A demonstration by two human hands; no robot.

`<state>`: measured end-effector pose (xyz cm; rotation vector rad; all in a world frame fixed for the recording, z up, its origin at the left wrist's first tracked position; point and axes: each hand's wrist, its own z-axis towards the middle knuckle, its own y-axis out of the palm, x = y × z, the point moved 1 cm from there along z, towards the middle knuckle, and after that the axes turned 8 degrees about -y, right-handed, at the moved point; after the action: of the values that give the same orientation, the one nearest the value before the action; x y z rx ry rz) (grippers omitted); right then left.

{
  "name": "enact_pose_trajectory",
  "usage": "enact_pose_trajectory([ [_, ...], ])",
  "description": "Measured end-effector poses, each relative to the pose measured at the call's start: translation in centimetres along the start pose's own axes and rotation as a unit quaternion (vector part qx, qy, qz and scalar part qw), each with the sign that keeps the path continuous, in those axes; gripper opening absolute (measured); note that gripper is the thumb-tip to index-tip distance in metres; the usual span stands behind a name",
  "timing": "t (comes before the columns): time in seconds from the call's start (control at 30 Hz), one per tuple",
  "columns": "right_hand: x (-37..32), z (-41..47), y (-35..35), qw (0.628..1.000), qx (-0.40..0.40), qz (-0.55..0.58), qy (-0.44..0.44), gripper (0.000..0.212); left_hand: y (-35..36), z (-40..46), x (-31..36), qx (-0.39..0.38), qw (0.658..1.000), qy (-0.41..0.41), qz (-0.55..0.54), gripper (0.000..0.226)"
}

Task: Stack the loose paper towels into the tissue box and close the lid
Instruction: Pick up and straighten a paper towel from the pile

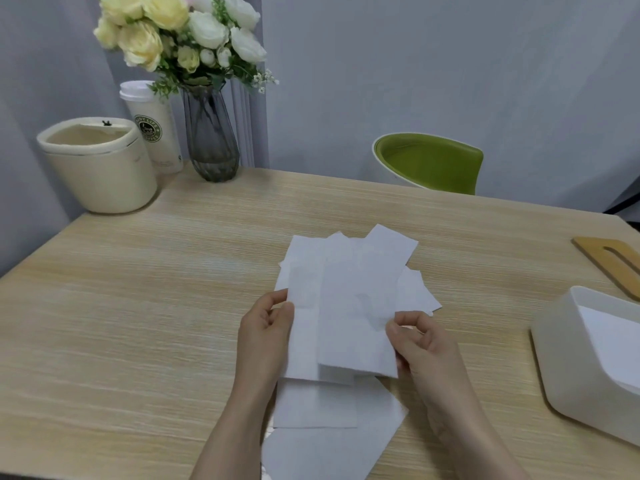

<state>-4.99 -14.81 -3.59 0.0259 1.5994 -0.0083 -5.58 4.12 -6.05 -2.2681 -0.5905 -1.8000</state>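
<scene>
The towels point(346, 306) are being pinched by the left hand point(266, 336) and right hand point(420, 344), long axis running away, the box point(554, 362) lying open rightward at the table's point(138, 306) right edge, nearer the right hand.

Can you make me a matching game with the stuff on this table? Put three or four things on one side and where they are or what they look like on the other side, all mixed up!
Things:
1. paper towels
2. tissue box
3. wooden lid
4. glass vase

Clues:
A. lying flat near the table's far right edge
B. holds yellow and white flowers
C. held at the sides by the left hand and the right hand
D. white, open on top, paper inside

Pairs: 1-C, 2-D, 3-A, 4-B
</scene>
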Motion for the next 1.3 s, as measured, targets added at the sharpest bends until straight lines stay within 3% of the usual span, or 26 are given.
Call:
enact_pose_trajectory([
  [0.27,1.2,0.4,2.6,0.997,-0.046,-0.054,0.006,0.003,0.0,0.2,0.0,-0.018,0.999,-0.028,-0.035,0.019],
  [0.97,1.6,0.1,2.7,0.995,-0.045,-0.090,-0.011,0.003,0.2,0.5,-0.5,-0.053,0.998,-0.009,-0.040,0.016],
  [1.13,1.9,0.3,2.5,0.981,-0.022,-0.178,-0.072,0.015,0.0,0.5,-0.7,-0.047,0.997,-0.005,-0.059,0.020],
  [1.3,1.7,-0.1,3.3,0.955,-0.108,-0.231,-0.150,0.025,0.3,0.3,-0.6,-0.069,0.996,-0.002,-0.057,0.021],
])
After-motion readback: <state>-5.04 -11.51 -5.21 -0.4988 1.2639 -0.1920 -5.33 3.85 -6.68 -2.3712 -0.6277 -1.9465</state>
